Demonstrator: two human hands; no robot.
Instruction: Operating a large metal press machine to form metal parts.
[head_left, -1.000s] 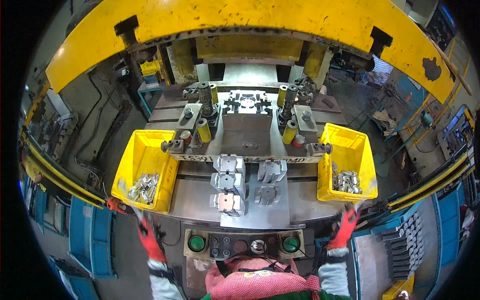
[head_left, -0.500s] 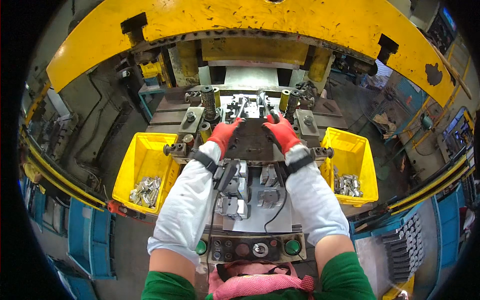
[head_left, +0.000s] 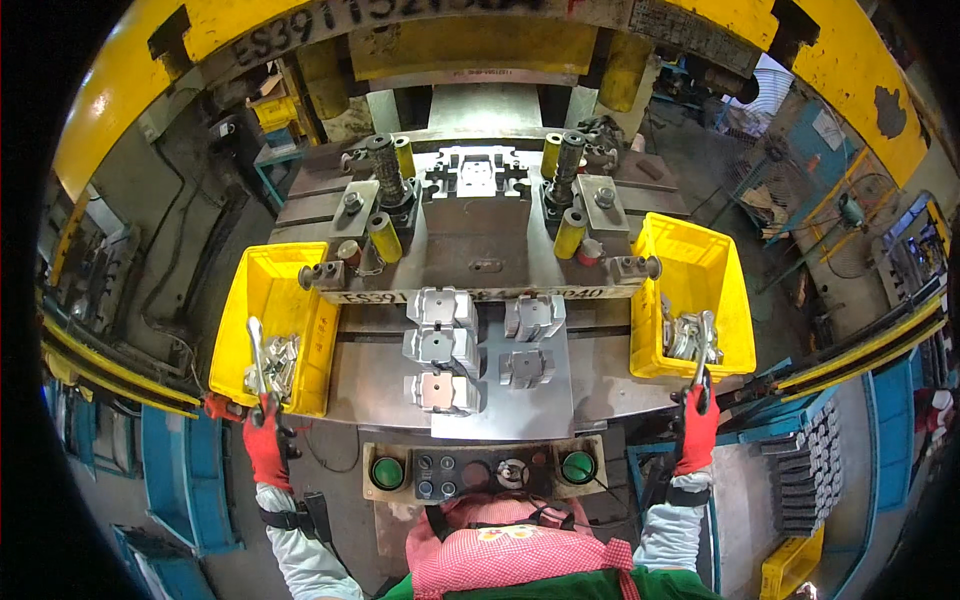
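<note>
My left hand (head_left: 268, 448), in a red glove, is closed around the handle of a long shiny metal tool (head_left: 256, 350) with a rounded end. That tool reaches over the left yellow bin (head_left: 282, 285), above loose metal pieces (head_left: 286, 360). On the other side, my red-gloved right hand (head_left: 697, 438) grips a similar metal tool (head_left: 704, 340). Its tip is over the right yellow bin (head_left: 708, 295), which also holds metal pieces (head_left: 683, 335). The exact kind of these tools cannot be made out. A bright metal part (head_left: 478, 178) lies in the press die (head_left: 475, 235) at the far middle.
Several stacks of formed metal parts (head_left: 442, 346) stand on a grey sheet (head_left: 500, 420) before the die. Guide posts (head_left: 385, 165) rise on both sides, under the yellow press beam (head_left: 480, 55). A control panel (head_left: 490, 472) with green buttons is close to my body.
Both hands, with their tools, have come back from the die and spread outward to the two yellow bins. My view has shifted, and the bright part in the die now shows uncovered.
</note>
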